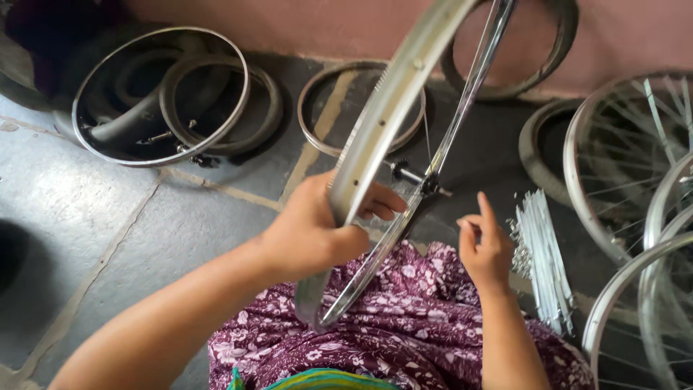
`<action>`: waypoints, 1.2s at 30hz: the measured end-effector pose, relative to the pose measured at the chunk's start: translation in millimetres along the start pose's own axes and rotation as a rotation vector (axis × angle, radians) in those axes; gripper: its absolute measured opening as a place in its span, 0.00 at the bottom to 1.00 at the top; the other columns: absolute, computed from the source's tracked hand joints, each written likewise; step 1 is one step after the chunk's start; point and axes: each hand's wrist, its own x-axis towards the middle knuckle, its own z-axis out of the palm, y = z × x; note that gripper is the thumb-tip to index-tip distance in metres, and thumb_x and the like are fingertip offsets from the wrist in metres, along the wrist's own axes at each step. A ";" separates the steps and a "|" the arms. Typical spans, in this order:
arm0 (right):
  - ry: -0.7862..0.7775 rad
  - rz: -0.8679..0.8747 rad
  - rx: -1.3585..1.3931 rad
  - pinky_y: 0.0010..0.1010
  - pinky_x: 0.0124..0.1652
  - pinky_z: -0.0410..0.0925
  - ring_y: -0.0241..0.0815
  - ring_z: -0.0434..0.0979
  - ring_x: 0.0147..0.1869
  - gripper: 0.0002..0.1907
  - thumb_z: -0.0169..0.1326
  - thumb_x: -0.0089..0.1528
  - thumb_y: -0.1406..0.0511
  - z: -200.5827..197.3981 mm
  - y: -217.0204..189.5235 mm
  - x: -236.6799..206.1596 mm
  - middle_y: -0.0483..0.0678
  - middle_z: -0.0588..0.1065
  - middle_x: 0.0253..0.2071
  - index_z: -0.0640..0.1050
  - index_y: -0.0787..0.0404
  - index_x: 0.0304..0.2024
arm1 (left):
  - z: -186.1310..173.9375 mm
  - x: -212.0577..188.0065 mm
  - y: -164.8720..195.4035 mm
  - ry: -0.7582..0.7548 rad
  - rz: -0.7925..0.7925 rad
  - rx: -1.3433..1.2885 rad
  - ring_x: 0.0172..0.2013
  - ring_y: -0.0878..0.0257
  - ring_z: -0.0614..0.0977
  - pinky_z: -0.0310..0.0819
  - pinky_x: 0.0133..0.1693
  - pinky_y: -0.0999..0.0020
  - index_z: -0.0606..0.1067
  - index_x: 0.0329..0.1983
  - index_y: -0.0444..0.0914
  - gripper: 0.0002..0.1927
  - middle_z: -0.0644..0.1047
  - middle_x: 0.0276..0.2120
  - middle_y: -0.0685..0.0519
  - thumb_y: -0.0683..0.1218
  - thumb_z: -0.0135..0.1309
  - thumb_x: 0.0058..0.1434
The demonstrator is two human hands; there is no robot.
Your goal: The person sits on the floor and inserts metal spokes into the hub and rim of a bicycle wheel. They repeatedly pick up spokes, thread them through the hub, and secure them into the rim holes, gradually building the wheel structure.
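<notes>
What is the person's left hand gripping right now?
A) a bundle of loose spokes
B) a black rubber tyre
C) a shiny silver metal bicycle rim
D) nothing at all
C: the left hand is wrapped around the shiny silver metal bicycle rim, which stands on edge over the lap, while the bundle of loose silver spokes lies on the floor beside the right hand.

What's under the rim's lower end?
Purple floral cloth over the lap lies under the rim, which the left hand grips. The floor beneath is covered.
</notes>
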 end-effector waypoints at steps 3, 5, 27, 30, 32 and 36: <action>-0.034 0.165 -0.031 0.32 0.42 0.75 0.43 0.82 0.39 0.27 0.52 0.66 0.72 -5.8 16.5 -25.6 0.48 0.79 0.36 0.68 0.66 0.69 | 6.8 -2.2 3.1 0.039 0.021 -0.002 0.45 0.64 0.82 0.78 0.51 0.68 0.79 0.49 0.31 0.23 0.82 0.42 0.50 0.35 0.52 0.46; -0.136 0.341 -0.060 0.35 0.41 0.75 0.43 0.83 0.37 0.25 0.53 0.65 0.72 -6.6 19.4 -53.8 0.48 0.81 0.35 0.70 0.64 0.65 | 8.7 2.8 6.8 0.059 0.030 -0.021 0.44 0.65 0.82 0.78 0.50 0.69 0.78 0.48 0.33 0.22 0.82 0.41 0.51 0.36 0.52 0.47; -0.351 -0.072 0.564 0.42 0.54 0.68 0.60 0.78 0.55 0.27 0.48 0.62 0.66 -30.6 -168.6 -54.0 0.64 0.76 0.53 0.65 0.71 0.63 | 61.5 5.2 7.4 0.320 0.007 0.184 0.36 0.41 0.82 0.77 0.41 0.56 0.73 0.40 0.33 0.17 0.79 0.30 0.39 0.45 0.55 0.48; -0.603 0.024 0.591 0.41 0.51 0.72 0.56 0.83 0.51 0.20 0.56 0.59 0.65 -29.3 -177.9 -50.5 0.58 0.80 0.47 0.74 0.66 0.53 | 59.9 5.9 10.3 0.324 -0.024 0.206 0.35 0.40 0.81 0.77 0.40 0.56 0.72 0.39 0.32 0.17 0.78 0.30 0.38 0.45 0.56 0.48; -0.721 0.055 0.585 0.40 0.49 0.74 0.52 0.85 0.49 0.14 0.58 0.58 0.66 -29.2 -182.7 -46.8 0.54 0.82 0.43 0.79 0.61 0.47 | 58.2 6.2 11.4 0.316 0.015 0.179 0.36 0.43 0.82 0.77 0.41 0.58 0.73 0.41 0.33 0.18 0.79 0.31 0.40 0.45 0.56 0.49; -0.815 0.138 0.585 0.41 0.46 0.73 0.50 0.83 0.45 0.06 0.53 0.65 0.69 -31.0 -185.7 -45.6 0.53 0.79 0.40 0.77 0.61 0.44 | 35.6 5.9 -4.3 0.096 0.168 0.056 0.41 0.55 0.84 0.78 0.45 0.62 0.74 0.50 0.35 0.22 0.80 0.37 0.46 0.51 0.58 0.55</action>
